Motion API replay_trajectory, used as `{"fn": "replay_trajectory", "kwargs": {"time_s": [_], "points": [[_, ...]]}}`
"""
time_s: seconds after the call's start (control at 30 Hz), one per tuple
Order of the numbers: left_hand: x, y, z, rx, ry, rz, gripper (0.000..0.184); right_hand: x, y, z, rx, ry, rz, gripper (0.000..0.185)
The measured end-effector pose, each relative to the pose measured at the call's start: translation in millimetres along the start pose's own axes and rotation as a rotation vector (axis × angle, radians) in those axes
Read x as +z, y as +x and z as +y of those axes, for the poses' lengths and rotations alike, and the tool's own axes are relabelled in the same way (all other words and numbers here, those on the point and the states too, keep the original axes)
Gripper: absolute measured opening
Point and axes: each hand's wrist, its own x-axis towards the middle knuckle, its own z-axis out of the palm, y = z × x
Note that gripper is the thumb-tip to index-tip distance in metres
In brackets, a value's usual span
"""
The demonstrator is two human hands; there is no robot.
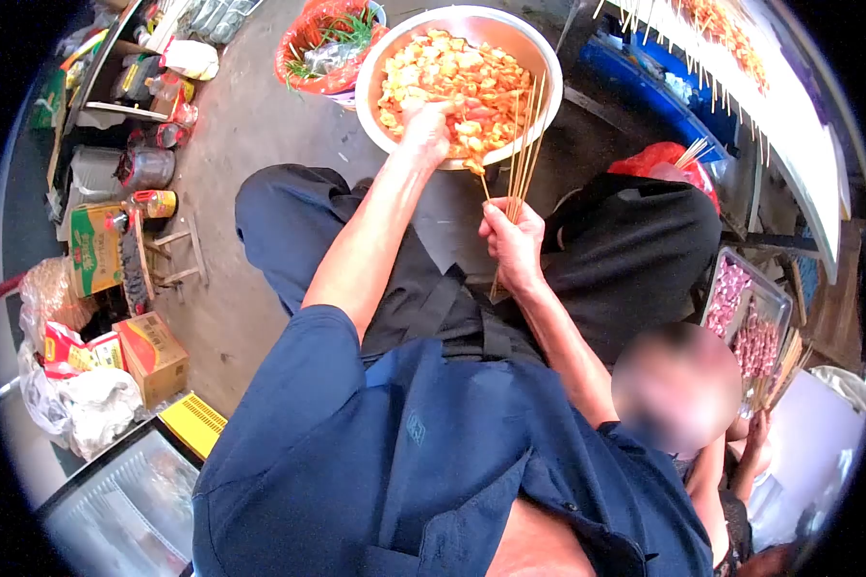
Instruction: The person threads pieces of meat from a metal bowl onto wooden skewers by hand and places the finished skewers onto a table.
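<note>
A large metal bowl of orange-red marinated meat pieces stands in front of my knees. My left hand reaches over the near rim, its fingers closed among the meat and partly covered by it. Just outside that rim, my right hand grips a bundle of thin wooden skewers, most pointing up past the bowl's right side. One skewer leans apart from the bundle and carries a piece of meat near its tip, at the bowl's edge.
A red-lined bucket with green leaves adjoins the bowl. At right are a white tray of skewers, a red bag and a clear tray of meat skewers, with another person's hand close by. Bottles and cartons line the left.
</note>
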Motion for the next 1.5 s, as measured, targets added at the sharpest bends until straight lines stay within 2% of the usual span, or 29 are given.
{"fn": "replay_trajectory", "kwargs": {"time_s": [0.07, 0.13, 0.23, 0.3, 0.37, 0.43, 0.5, 0.57, 0.87, 0.97, 1.03, 1.17, 1.27, 1.4, 1.43, 1.5], "points": [[0.6, -0.3, 0.9, -0.015, -0.046, 0.018, 0.022, -2.0, 8.8, -4.2, -0.001, 0.003, -0.009, 0.008], [0.5, 3.1, 5.5, 0.056, 0.012, -0.099, 0.027, -1.0, 10.2, -5.0, 0.013, 0.022, -0.01, 0.009], [4.5, -3.1, 3.2, 0.054, -0.082, -0.112, 0.029, 1.3, 10.5, -3.1, 0.028, 0.045, -0.001, 0.009], [-2.3, -0.2, 3.3, 0.008, 0.026, -0.143, 0.033, -0.7, 11.0, -6.0, 0.03, 0.071, -0.008, 0.009], [5.5, -12.1, 7.5, -0.01, 0.4, -0.242, 0.034, -2.4, 12.0, -8.8, 0.026, 0.098, -0.013, 0.009], [3.7, -11.5, 9.5, -0.087, 0.358, -0.28, 0.035, -3.0, 13.5, -10.6, 0.017, 0.099, 0.016, 0.009], [4.2, -12.9, 10.5, -0.164, 0.317, -0.282, 0.03, -3.0, 13.8, -9.0, 0.008, 0.09, 0.019, 0.009], [9.1, -16.1, 10.0, -0.145, 0.313, -0.276, 0.029, -2.5, 14.6, -9.2, -0.001, 0.079, 0.02, 0.009], [-1.8, 0.6, -2.3, 0.08, 0.262, -0.047, 0.028, 8.0, 22.1, -12.3, 0.005, 0.025, 0.005, 0.009], [-4.8, 1.6, 3.6, -0.015, 0.306, -0.117, 0.028, 6.4, 20.7, -9.5, 0.017, 0.018, 0.026, 0.009], [4.0, -8.7, 8.8, -0.086, 0.336, -0.229, 0.036, 2.7, 19.2, -9.1, 0.02, 0.063, 0.035, 0.009], [10.0, -15.1, 6.6, -0.013, 0.503, -0.414, 0.045, -0.7, 20.2, -10.4, -0.009, 0.124, 0.028, 0.01], [19.7, -23.9, 14.0, -0.164, 0.349, -0.339, 0.045, 3.3, 20.0, -13.5, -0.011, 0.109, 0.048, 0.009], [18.1, -18.1, 4.3, -0.087, 0.347, -0.284, 0.041, 5.1, 20.0, -17.1, -0.026, 0.047, 0.051, 0.01], [14.5, -12.5, -1.4, -0.045, 0.405, -0.205, 0.043, 6.3, 22.2, -15.2, -0.02, 0.024, 0.072, 0.01], [10.0, -5.5, -4.6, -0.027, 0.412, -0.196, 0.047, 6.8, 23.0, -16.6, -0.049, 0.027, 0.06, 0.011]]}}
